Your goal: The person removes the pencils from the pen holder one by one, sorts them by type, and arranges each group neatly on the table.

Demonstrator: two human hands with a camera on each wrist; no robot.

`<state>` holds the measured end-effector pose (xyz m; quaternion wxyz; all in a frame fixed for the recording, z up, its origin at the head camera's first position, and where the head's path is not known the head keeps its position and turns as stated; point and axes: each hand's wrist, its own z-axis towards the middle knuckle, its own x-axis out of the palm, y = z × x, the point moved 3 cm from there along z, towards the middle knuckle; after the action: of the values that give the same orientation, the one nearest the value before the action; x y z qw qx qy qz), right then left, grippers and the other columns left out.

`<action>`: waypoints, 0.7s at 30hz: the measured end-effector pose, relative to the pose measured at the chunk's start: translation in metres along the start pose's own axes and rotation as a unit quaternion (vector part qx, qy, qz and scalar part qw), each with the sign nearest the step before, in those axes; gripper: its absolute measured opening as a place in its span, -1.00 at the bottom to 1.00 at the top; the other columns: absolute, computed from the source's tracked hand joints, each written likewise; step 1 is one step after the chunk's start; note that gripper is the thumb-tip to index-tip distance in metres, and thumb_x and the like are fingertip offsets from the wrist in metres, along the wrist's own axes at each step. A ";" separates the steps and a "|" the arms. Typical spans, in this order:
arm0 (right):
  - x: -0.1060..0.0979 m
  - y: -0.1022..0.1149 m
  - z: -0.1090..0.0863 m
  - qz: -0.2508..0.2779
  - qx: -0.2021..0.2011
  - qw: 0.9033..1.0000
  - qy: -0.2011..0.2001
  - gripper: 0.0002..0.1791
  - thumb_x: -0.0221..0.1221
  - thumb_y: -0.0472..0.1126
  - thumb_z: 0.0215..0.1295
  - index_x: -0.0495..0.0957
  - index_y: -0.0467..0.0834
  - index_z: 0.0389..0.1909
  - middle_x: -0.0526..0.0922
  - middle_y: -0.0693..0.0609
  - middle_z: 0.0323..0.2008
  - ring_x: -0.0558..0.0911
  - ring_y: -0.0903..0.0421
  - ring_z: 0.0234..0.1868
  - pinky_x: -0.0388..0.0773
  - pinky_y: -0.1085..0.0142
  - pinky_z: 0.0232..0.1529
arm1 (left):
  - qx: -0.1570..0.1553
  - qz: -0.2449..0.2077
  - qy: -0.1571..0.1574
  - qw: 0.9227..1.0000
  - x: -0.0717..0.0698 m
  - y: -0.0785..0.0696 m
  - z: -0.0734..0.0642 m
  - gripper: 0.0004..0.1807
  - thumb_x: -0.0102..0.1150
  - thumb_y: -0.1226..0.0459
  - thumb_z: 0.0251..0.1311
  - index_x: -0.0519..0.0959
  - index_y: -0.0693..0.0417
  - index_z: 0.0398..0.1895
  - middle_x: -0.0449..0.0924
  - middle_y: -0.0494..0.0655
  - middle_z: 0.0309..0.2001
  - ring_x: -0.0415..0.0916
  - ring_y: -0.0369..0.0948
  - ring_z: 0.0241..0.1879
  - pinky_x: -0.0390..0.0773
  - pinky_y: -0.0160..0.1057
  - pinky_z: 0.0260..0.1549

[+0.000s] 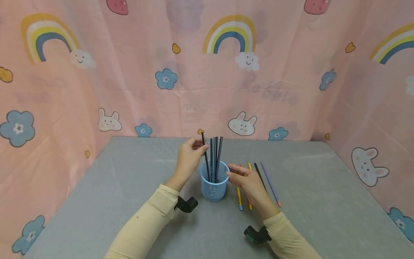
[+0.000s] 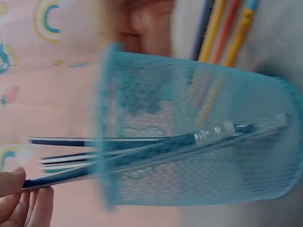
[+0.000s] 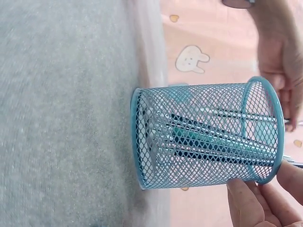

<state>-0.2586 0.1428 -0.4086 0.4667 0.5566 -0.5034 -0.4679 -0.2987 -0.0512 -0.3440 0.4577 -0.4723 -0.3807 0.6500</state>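
Observation:
In the head view a light blue mesh pen holder (image 1: 214, 193) stands upright on the grey table, with several dark pencils (image 1: 214, 154) inside. My left hand (image 1: 190, 156) pinches the upper end of one dark pencil (image 1: 207, 164), which leans at the holder's left side with its lower end inside. In the left wrist view, thumb and fingers grip its tip. My right hand (image 1: 251, 182) holds the holder's rim from the right; the right wrist view shows thumb and fingers (image 3: 246, 201) at the rim (image 3: 279, 123).
Loose pencils lie right of the holder, partly behind my right hand: a yellow one (image 1: 239, 200), a black one (image 1: 257, 170) and a purple one (image 1: 271, 182) among them. A pink patterned curtain (image 1: 194, 100) rises behind the grey table (image 1: 310, 201).

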 end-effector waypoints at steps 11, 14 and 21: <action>0.003 0.001 -0.002 0.003 -0.002 1.000 0.005 -0.54 0.21 -0.29 0.38 0.49 -0.31 0.26 0.48 -0.26 0.32 0.59 0.09 0.22 0.65 0.37 0.07 | 0.040 -0.056 -0.009 0.998 -0.034 -0.039 0.005 -0.73 0.30 0.31 0.27 0.63 0.26 -0.03 0.70 0.19 -0.11 0.70 0.01 -0.12 0.77 -0.26 -0.23; 0.003 0.001 -0.001 0.008 -0.001 1.000 0.003 -0.54 0.21 -0.30 0.38 0.49 -0.32 0.27 0.47 -0.26 0.33 0.56 0.09 0.26 0.65 0.37 0.08 | 0.033 -0.059 -0.009 0.998 -0.043 -0.043 0.006 -0.68 0.31 0.28 0.27 0.62 0.22 0.04 0.68 0.18 -0.09 0.69 0.00 -0.09 0.77 -0.27 -0.24; 0.001 0.001 -0.002 0.007 -0.004 1.000 0.005 -0.54 0.20 -0.30 0.39 0.48 -0.31 0.28 0.46 -0.25 0.34 0.56 0.07 0.27 0.64 0.36 0.09 | 0.006 -0.046 0.014 0.999 -0.057 -0.034 0.008 -0.57 0.30 0.26 0.28 0.57 0.20 0.19 0.64 0.17 -0.06 0.68 -0.03 -0.08 0.76 -0.28 -0.25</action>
<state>-0.2566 0.1419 -0.4073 0.4748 0.5538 -0.5027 -0.4639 -0.2908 -0.0960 -0.2956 0.4949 -0.4611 -0.3917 0.6237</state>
